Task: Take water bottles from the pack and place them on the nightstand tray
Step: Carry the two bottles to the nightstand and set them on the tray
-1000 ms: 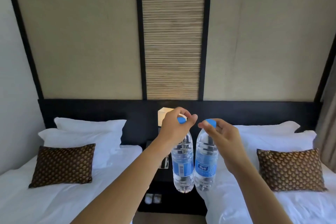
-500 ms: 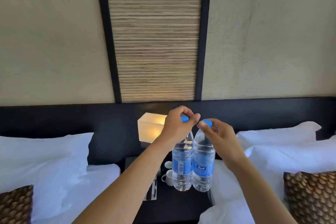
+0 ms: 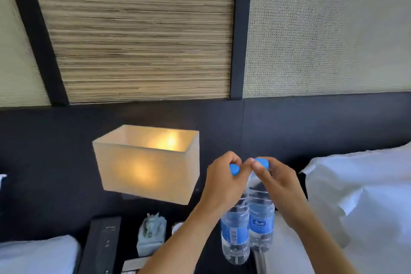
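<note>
Two water bottles hang side by side at about 5 o'clock in the view, bodies touching. Left bottle pinched at its blue cap by the left hand; right bottle pinched at its cap by the right hand. Both grips are fingertips pressed together on the cap, rest of each hand clear of the body.

Cap-only hold lets them dangle, so the long axes run near vertical: caps at 12, bases at 6, slight tilt.

Below them is the dark nightstand. The tray isn't clearly visible; can't tell where its edge is. Lit lamp at 10 o'clock from the bottles, small figurine at 9, white pillow at 3.

Likely mid-carry, bases not yet set down.
</note>
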`<state>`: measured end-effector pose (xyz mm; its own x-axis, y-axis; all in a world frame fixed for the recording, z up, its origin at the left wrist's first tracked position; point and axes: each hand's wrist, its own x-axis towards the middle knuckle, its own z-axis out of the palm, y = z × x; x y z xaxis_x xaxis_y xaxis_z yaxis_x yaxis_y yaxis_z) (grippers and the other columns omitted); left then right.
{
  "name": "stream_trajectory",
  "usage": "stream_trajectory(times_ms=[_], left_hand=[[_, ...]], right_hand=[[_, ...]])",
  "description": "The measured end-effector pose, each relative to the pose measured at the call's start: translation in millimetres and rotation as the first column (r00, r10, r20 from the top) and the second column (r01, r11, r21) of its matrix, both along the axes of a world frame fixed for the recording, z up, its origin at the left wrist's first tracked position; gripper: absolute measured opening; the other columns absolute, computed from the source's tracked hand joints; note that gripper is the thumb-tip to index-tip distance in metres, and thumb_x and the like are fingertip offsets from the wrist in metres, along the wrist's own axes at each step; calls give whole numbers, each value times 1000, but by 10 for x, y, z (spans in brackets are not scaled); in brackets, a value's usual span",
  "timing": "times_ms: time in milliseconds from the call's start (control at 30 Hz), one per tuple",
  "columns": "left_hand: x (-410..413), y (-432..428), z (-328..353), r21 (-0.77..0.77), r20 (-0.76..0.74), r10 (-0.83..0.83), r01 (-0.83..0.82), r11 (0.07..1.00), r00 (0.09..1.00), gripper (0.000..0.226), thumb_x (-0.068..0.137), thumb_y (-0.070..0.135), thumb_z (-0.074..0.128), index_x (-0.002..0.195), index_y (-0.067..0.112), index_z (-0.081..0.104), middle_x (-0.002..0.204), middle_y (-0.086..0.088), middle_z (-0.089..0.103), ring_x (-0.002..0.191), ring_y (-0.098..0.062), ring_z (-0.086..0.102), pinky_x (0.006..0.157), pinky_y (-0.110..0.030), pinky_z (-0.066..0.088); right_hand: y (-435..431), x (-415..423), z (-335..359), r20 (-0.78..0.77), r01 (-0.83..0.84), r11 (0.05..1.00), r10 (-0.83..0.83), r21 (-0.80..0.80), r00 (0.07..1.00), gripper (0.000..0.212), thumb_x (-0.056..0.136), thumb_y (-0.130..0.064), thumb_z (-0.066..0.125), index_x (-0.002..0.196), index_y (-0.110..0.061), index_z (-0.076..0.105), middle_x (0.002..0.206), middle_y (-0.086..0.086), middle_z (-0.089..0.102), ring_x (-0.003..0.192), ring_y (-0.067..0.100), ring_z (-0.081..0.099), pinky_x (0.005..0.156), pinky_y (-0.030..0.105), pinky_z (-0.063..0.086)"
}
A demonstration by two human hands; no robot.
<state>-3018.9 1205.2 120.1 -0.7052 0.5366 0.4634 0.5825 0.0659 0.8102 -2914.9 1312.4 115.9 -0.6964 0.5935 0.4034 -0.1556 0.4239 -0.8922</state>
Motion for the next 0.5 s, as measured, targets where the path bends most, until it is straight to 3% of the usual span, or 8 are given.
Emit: stream_trajectory(times_ms=[267,400,500], left_hand=[[-910,705,-2158,6,-38,28,-27,1000,999,38,92,43,67,67,22,48,57,12,50,51,-2,46,52,-14,42],[-1334,885,-2885,17,-26,57,-57,998,998,38,93,41,68,73,14,51,60,7,53,46,-2,56,47,-14,42],[-1596,963,-3276,22,-47,95,-94,995,994,39,93,40,69,70,17,47,59,8,50,43,1,51,45,-11,39]], right_hand=[[802,-963,-2165,-10,-73,996,74,59,997,17,98,-36,63,96,-23,74,88,1,78,82,15,75,76,33,60],[1033,-1378,-2933,-22,-138,988,140,65,990,21,97,-42,64,99,-24,74,89,4,78,83,22,76,80,44,63],[1152,-1670,-3328,-41,-162,984,166,72,985,20,96,-41,65,98,-23,73,90,4,78,83,21,77,80,45,63]])
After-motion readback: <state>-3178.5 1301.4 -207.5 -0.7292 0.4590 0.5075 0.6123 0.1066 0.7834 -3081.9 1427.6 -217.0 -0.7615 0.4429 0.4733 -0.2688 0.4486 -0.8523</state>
